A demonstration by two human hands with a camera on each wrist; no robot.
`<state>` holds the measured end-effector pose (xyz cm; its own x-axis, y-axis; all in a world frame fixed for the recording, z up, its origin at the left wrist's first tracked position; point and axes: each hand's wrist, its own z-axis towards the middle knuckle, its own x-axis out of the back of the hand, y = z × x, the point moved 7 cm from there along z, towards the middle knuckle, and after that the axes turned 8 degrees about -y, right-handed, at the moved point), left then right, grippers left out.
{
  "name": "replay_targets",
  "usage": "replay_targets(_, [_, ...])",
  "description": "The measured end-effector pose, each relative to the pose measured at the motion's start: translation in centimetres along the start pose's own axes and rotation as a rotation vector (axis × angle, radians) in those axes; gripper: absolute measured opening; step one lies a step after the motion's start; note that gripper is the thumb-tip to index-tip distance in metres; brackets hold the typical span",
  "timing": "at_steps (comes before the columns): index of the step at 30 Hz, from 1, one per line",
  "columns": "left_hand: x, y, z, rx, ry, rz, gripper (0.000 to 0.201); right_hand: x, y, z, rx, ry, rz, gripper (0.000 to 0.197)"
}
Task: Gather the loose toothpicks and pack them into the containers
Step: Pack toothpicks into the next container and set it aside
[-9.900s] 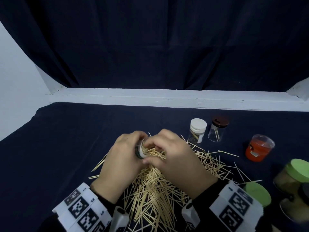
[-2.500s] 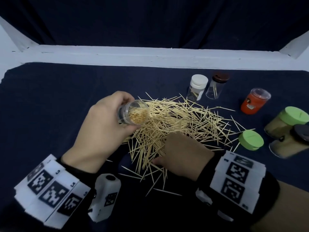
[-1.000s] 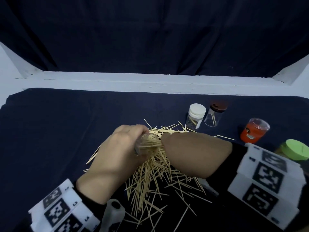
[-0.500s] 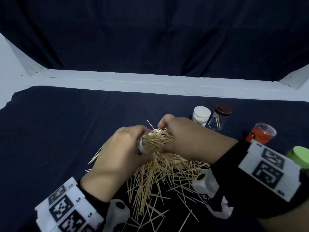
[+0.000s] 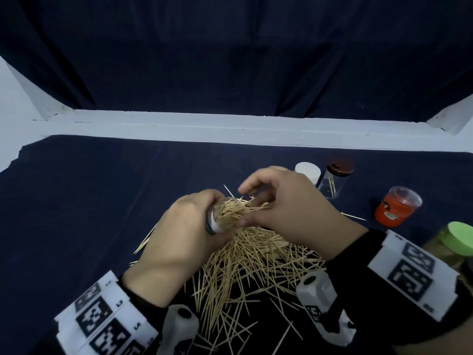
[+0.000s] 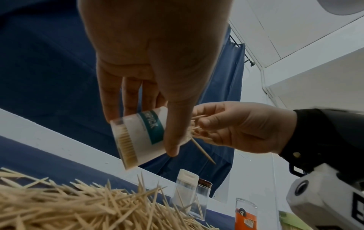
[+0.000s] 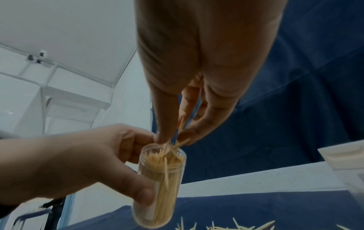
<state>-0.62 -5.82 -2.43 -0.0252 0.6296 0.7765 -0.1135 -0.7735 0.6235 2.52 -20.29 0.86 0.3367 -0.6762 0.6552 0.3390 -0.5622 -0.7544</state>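
The left hand [image 5: 179, 242] curls its fingers and thumb round a small clear plastic cylinder with a white-and-teal label [image 6: 138, 137], tilted with its open mouth toward the right hand [image 5: 289, 208]. That container is already packed close to the rim with thin, pale wooden toothpicks [image 7: 167, 163]. The right hand pinches a small bunch [image 6: 199, 129] between thumb and fingertips [image 7: 187, 135], its ends at the container's mouth.

The likely trouble is crowding: with so little room left, the new bunch may jam crosswise against the sticks already inside and spill over the rim. One pick [image 6: 202, 151] already hangs slanted just below the container, apparently loose. The cylinder's wall looks smooth and hard, so a slack grip could let it twist while the right hand pushes.

Directly beneath the container, a large heap of loose toothpicks [image 5: 250, 267] lies criss-crossed on the dark blue cloth [image 5: 89, 201], so much gathering remains. Beyond the container stand a white-capped jar [image 5: 307, 171] and a brown-lidded clear jar [image 5: 335, 183]; farther right of it, an orange tub [image 5: 395, 210] and a green-lidded jar [image 5: 458, 239].
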Motion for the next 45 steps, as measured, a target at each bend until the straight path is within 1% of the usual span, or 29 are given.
replay_targets(2, [0.1, 0.0, 0.0, 0.006, 0.009, -0.009, 0.045, 0.2, 0.2, -0.3, 0.024, 0.027, 0.047, 0.032])
replay_targets(4, [0.1, 0.3, 0.0, -0.007, 0.027, -0.015, 0.043, 0.2, 0.4, -0.5, 0.058, 0.073, 0.030, 0.021])
replay_targets(6, [0.0, 0.7, -0.1, -0.032, 0.025, -0.017, 0.042, -0.2, 0.0, -0.5, 0.123, 0.113, -0.009, 0.013])
replay_targets(8, [-0.3, 1.4, -0.3, -0.066, 0.004, -0.003, 0.041, -0.8, -0.6, -0.6, 0.194, 0.116, -0.055, 0.012])
replay_targets(10, [-0.2, 1.5, -0.3, -0.083, 0.014, 0.001, 0.041, -0.8, -0.9, -0.7, 0.198, 0.098, -0.010, 0.012])
replay_targets(13, [0.3, 1.0, -0.3, -0.069, 0.068, -0.025, 0.046, 0.7, -0.6, -1.3, 0.161, 0.176, 0.102, 0.017])
replay_targets(15, [0.6, 0.9, -0.3, -0.073, 0.098, -0.049, 0.049, 1.4, -0.1, -1.9, 0.117, 0.224, 0.120, 0.031])
replay_targets(17, [0.7, 0.8, -0.3, -0.077, 0.113, -0.074, 0.049, 1.0, 0.7, -2.3, 0.043, 0.177, 0.162, 0.046])
replay_targets(18, [0.7, 0.8, -0.3, -0.078, 0.113, -0.079, 0.048, 0.5, 1.2, -2.4, 0.019, 0.141, 0.185, 0.050])
replay_targets(19, [0.6, 0.8, -0.3, -0.080, 0.111, -0.081, 0.048, -0.1, 1.4, -2.5, 0.017, 0.121, 0.198, 0.048])
replay_targets(20, [0.6, 0.9, -0.3, -0.086, 0.111, -0.079, 0.048, -0.5, 1.5, -2.5, 0.035, 0.126, 0.193, 0.041])
replay_targets(23, [0.4, 1.1, -0.3, -0.100, 0.117, -0.062, 0.051, -1.0, 1.0, -2.5, 0.150, 0.212, 0.079, 0.016])
replay_targets(25, [0.2, 1.4, -0.4, -0.113, 0.119, -0.034, 0.051, -1.3, 0.4, -2.4, 0.210, 0.237, 0.006, 0.011])
replay_targets(28, [0.1, 1.7, -0.4, -0.147, 0.123, -0.007, 0.049, -1.5, 0.0, -2.3, 0.238, 0.249, -0.056, 0.012])
replay_targets(31, [0.3, 1.7, -0.5, -0.163, 0.132, 0.018, 0.051, -0.6, 0.0, -2.5, 0.202, 0.258, 0.039, 0.015])
replay_targets(33, [0.6, 1.5, -0.5, -0.160, 0.153, 0.013, 0.053, -0.1, 0.0, -2.7, 0.174, 0.238, 0.091, 0.016])
replay_targets(35, [0.7, 1.4, -0.5, -0.159, 0.161, -0.008, 0.053, -0.2, -0.1, -3.0, 0.176, 0.176, 0.023, 0.029])
replay_targets(37, [0.8, 1.5, -0.5, -0.169, 0.169, -0.012, 0.053, -0.9, -0.3, -3.1, 0.210, 0.122, -0.084, 0.043])
replay_targets(38, [0.8, 1.5, -0.6, -0.172, 0.170, -0.015, 0.053, -1.2, -0.5, -3.1, 0.236, 0.110, -0.128, 0.047])
replay_targets(40, [0.7, 1.5, -0.6, -0.174, 0.168, -0.022, 0.053, -1.7, -0.8, -3.2, 0.280, 0.112, -0.195, 0.045])
replay_targets(45, [0.5, 1.4, -0.6, -0.178, 0.156, -0.012, 0.053, -1.8, -0.6, -3.0, 0.296, 0.160, -0.241, 0.022])
